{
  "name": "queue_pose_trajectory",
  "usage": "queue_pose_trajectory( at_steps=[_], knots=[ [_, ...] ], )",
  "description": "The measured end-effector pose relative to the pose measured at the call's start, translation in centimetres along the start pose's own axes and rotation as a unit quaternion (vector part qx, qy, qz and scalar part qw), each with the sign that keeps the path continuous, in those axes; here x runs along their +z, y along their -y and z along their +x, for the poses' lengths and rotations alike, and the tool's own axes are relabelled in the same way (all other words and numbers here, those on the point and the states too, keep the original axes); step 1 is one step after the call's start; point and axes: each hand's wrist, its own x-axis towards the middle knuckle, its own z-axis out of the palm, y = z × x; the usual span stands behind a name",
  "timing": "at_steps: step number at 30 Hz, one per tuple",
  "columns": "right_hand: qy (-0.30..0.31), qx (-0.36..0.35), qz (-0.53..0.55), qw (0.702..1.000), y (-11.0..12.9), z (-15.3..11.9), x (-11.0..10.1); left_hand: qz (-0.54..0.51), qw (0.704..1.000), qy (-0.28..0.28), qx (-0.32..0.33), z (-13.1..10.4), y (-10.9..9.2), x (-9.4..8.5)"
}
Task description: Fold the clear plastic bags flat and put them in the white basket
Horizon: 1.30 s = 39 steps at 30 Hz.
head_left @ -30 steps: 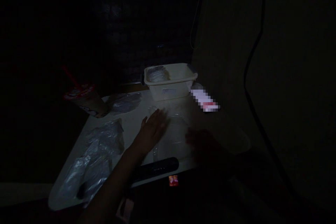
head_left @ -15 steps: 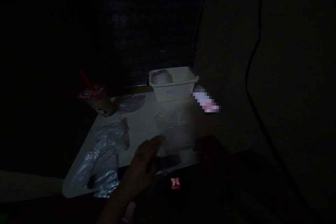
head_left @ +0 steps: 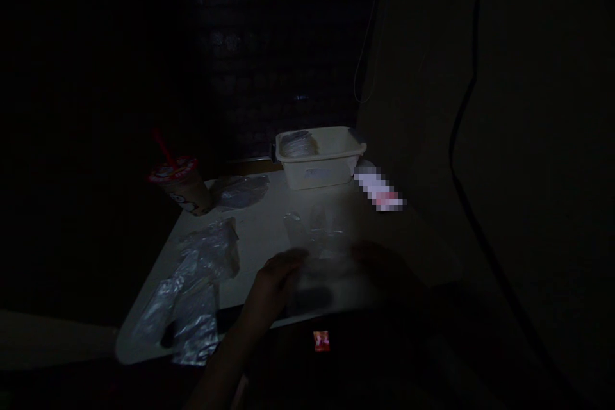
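Note:
The room is very dark. Near the front edge of a pale table (head_left: 259, 237), a clear plastic film or glove (head_left: 327, 230) lies between my hands. My left hand (head_left: 281, 272) is at its left side, fingers bent and blurred; whether they pinch the film is unclear. My right hand (head_left: 377, 259) is at its right side, a dim shape whose fingers are lost in shadow. Crumpled clear plastic (head_left: 206, 256) lies left of my left hand. A dark oval patch (head_left: 312, 298) shows just under my hands.
A white tub (head_left: 319, 170) holding a stack of plastic (head_left: 298, 143) stands at the back. At the back left are a drink cup (head_left: 189, 192) with a red straw and a flat plastic piece (head_left: 243, 191). A pixelated bright item (head_left: 379, 189) lies right of the tub.
Both hands have moved slightly, with my left hand's fingers a little further right and my right hand's a little up. The whole view has shifted slightly.

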Motion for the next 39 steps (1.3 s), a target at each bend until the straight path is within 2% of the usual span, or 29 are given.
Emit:
queue_pose_trajectory(
  at_steps=[5,9,14,19,26,29,33,35,37,39],
  knots=[
    [-0.004,0.045,0.103,0.994,1.1,1.2,-1.0,-0.064,0.997,-0.001,-0.038,0.4,0.5,0.1],
    [0.003,0.077,0.107,0.991,0.9,1.6,-1.0,-0.079,0.993,-0.018,-0.087,0.9,0.5,0.0],
    [-0.006,0.154,0.121,0.981,0.8,2.3,-0.8,-0.047,0.983,-0.001,-0.175,1.5,0.6,-0.2],
    [-0.019,0.196,0.208,0.958,0.8,3.0,-0.6,-0.031,0.983,-0.012,-0.182,2.2,0.9,-0.2],
    [-0.046,0.212,0.260,0.941,-0.1,2.9,0.7,-0.020,0.982,-0.022,-0.188,3.5,1.0,-0.1],
    [-0.062,0.207,0.305,0.928,-0.3,2.8,1.2,0.028,0.982,-0.029,-0.185,3.5,1.0,-0.6],
    [-0.066,0.221,0.299,0.926,0.2,2.8,0.8,0.189,0.969,-0.064,-0.149,3.3,0.5,-1.4],
    [-0.059,0.229,0.281,0.930,0.8,3.0,0.4,0.230,0.968,-0.036,-0.087,3.4,0.1,-1.2],
    [-0.047,0.239,0.261,0.934,1.3,3.2,0.0,0.249,0.968,0.019,-0.020,3.5,-0.2,-0.4],
    [-0.044,0.248,0.249,0.935,1.5,3.5,-0.2,0.275,0.960,0.054,0.012,3.6,-0.4,0.7]
  ],
)
